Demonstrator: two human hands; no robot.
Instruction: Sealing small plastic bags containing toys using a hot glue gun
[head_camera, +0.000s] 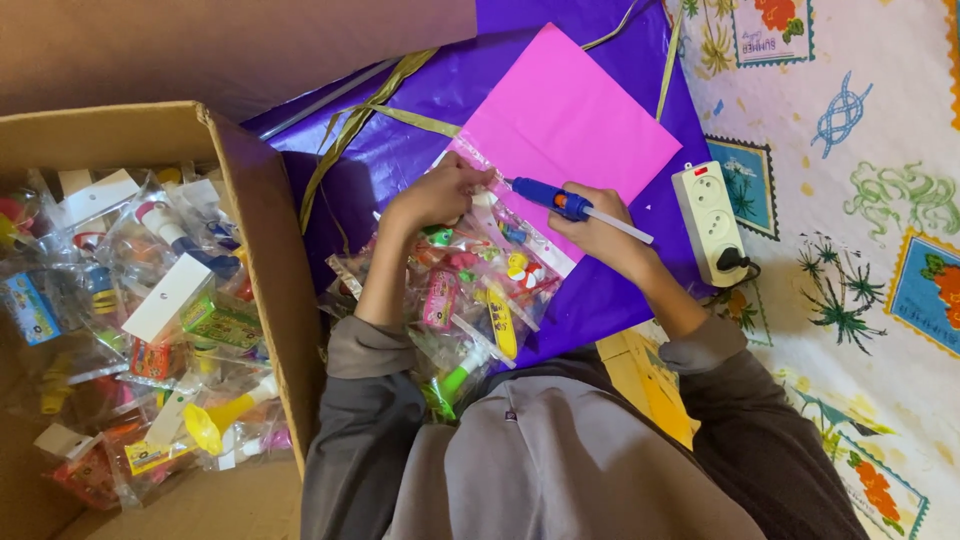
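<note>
My right hand (598, 232) grips a blue glue gun (553, 199) with a white glue stick poking out behind it; its nozzle points left toward my left hand. My left hand (440, 192) pinches the top edge of a clear plastic bag of small colourful toys (475, 290) that lies across my lap. The gun's tip sits right at that bag's top edge, where it meets a pink sheet of paper (570, 110). Both lie on shiny purple wrapping paper (420, 110). Grey sleeves cover my forearms.
An open cardboard box (265, 230) at left holds several clear packets of toys (160, 310). A white power strip (708, 220) with a plug in it lies at right on a patterned cloth (860, 200). Gold ribbon (370, 115) trails over the purple paper. A yellow object (645, 380) sits near my right elbow.
</note>
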